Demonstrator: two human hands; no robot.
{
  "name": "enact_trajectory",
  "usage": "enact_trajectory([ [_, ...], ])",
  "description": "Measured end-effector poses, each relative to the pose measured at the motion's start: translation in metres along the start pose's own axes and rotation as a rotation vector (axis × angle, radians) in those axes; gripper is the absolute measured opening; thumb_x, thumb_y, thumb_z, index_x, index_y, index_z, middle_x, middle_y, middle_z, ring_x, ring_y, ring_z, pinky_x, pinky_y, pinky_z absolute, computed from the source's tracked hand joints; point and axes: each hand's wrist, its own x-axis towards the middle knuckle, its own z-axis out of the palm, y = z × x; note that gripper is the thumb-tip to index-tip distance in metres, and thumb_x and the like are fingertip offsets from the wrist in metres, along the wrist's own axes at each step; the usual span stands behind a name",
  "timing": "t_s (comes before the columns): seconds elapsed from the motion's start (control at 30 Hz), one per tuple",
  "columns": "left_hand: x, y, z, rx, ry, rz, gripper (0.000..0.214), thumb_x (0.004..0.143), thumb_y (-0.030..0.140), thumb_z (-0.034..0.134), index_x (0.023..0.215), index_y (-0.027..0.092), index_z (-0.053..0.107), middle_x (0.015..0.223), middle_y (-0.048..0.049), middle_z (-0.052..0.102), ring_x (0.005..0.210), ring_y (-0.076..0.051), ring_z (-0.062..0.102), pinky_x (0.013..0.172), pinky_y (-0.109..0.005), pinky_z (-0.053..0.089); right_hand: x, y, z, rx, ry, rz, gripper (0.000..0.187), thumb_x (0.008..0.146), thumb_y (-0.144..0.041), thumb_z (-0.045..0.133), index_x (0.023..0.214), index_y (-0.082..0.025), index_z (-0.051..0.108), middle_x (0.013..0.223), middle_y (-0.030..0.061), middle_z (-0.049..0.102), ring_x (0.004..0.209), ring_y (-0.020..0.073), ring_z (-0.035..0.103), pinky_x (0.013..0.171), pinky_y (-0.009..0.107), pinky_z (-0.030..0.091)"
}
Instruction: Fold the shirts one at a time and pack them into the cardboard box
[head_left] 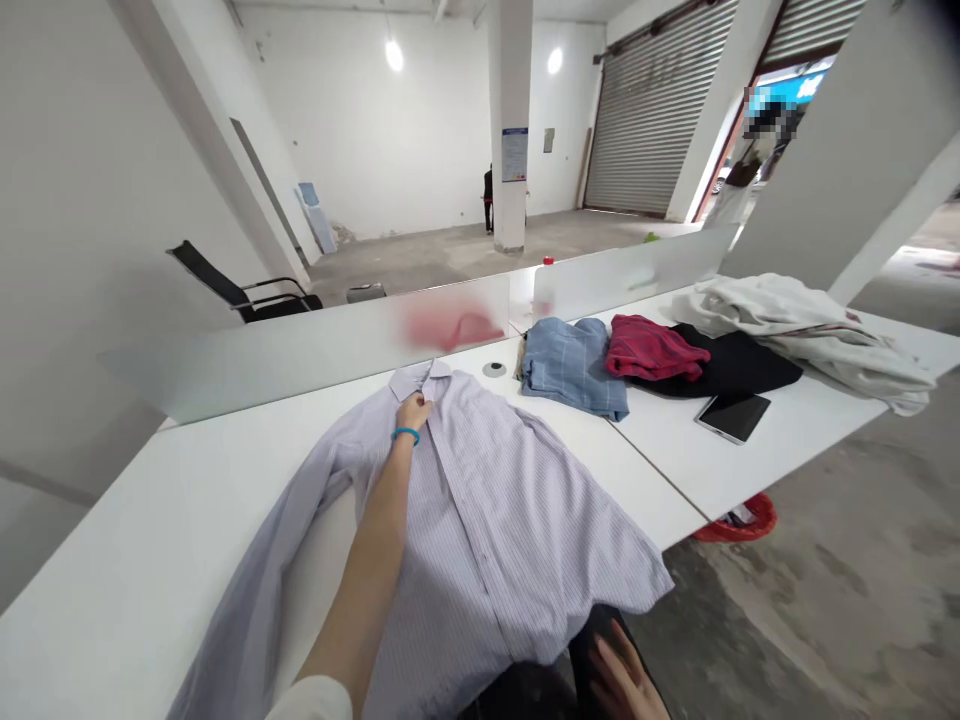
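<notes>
A pale lilac striped shirt [480,520] lies spread on the white table [150,560], collar at the far end, one sleeve running down to the left. My left hand [414,411], with a blue band on the wrist, reaches across it and pinches the fabric just below the collar [420,378]. My right hand [622,675] is low at the bottom edge, off the table, fingers stretched flat against dark cloth, and holds nothing.
To the right lie a folded blue checked garment [574,365], a red one [651,347], a black one [739,365], a white heap [802,325] and a tablet [733,415]. Frosted dividers [315,345] line the far edge. A red basket [742,520] sits under the table; a person stands far back.
</notes>
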Motion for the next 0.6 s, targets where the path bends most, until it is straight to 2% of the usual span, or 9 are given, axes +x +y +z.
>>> enact_trajectory([
  [0.07, 0.006, -0.003, 0.004, 0.099, 0.025, 0.052, 0.016, 0.081, 0.026, 0.061, 0.091, 0.014, 0.06, 0.113, -0.0094, 0.06, 0.113, -0.023, 0.051, 0.097, -0.041, 0.039, 0.008, -0.008, 0.008, 0.106, -0.109, 0.039, 0.076, 0.069, -0.085, 0.019, 0.125, -0.043, 0.047, 0.127, 0.0087, 0.057, 0.122, 0.0282, 0.049, 0.092, 0.046, 0.045],
  [0.13, 0.012, -0.005, 0.007, 0.182, 0.035, 0.09, 0.012, 0.076, 0.024, 0.063, 0.085, 0.016, 0.059, 0.113, -0.0116, 0.061, 0.12, -0.025, 0.046, 0.099, -0.037, 0.034, 0.011, -0.019, 0.014, 0.163, -0.178, 0.034, 0.071, 0.071, -0.081, 0.019, 0.122, -0.043, 0.051, 0.121, 0.0078, 0.062, 0.12, 0.0295, 0.051, 0.092, 0.051, 0.045],
  [0.23, 0.023, -0.005, 0.007, 0.277, 0.024, 0.119, 0.012, 0.074, 0.027, 0.062, 0.08, 0.019, 0.057, 0.107, -0.0126, 0.064, 0.119, -0.027, 0.049, 0.096, -0.033, 0.035, 0.005, -0.034, 0.016, 0.161, -0.194, 0.049, 0.061, 0.074, -0.073, 0.025, 0.117, -0.045, 0.056, 0.108, 0.0072, 0.067, 0.113, 0.0324, 0.057, 0.079, 0.055, 0.049],
  [0.33, 0.035, -0.004, 0.005, 0.342, 0.009, 0.124, 0.012, 0.076, 0.031, 0.059, 0.078, 0.019, 0.056, 0.097, -0.0112, 0.067, 0.107, -0.026, 0.056, 0.091, -0.032, 0.039, -0.01, -0.04, 0.012, 0.14, -0.158, 0.142, 0.058, 0.073, -0.07, 0.03, 0.116, -0.044, 0.059, 0.107, 0.0072, 0.067, 0.11, 0.0323, 0.059, 0.073, 0.052, 0.051],
  [0.43, 0.04, -0.008, 0.002, 0.394, 0.029, 0.13, 0.012, 0.079, 0.024, 0.055, 0.089, 0.017, 0.055, 0.1, -0.0105, 0.066, 0.103, -0.023, 0.059, 0.088, -0.031, 0.04, -0.025, -0.041, 0.006, 0.223, -0.132, 0.251, 0.059, 0.072, -0.072, 0.03, 0.107, -0.04, 0.065, 0.099, 0.0089, 0.069, 0.107, 0.0331, 0.061, 0.069, 0.052, 0.052],
  [0.53, 0.039, -0.013, 0.003, 0.433, 0.051, 0.162, 0.031, 0.08, 0.017, 0.054, 0.11, 0.015, 0.049, 0.116, -0.012, 0.062, 0.11, -0.02, 0.056, 0.092, -0.029, 0.039, -0.036, -0.045, 0.008, 0.333, -0.194, 0.335, 0.058, 0.066, -0.077, 0.04, 0.093, -0.035, 0.069, 0.085, 0.0091, 0.07, 0.101, 0.0355, 0.063, 0.067, 0.052, 0.051],
  [0.6, 0.037, -0.013, 0.004, 0.459, 0.04, 0.183, 0.042, 0.081, 0.016, 0.054, 0.121, 0.015, 0.042, 0.124, -0.0125, 0.058, 0.115, -0.02, 0.053, 0.095, -0.029, 0.037, -0.042, -0.05, 0.013, 0.378, -0.203, 0.327, 0.054, 0.06, -0.076, 0.051, 0.087, -0.033, 0.069, 0.083, 0.0076, 0.07, 0.096, 0.0349, 0.065, 0.068, 0.05, 0.052],
])
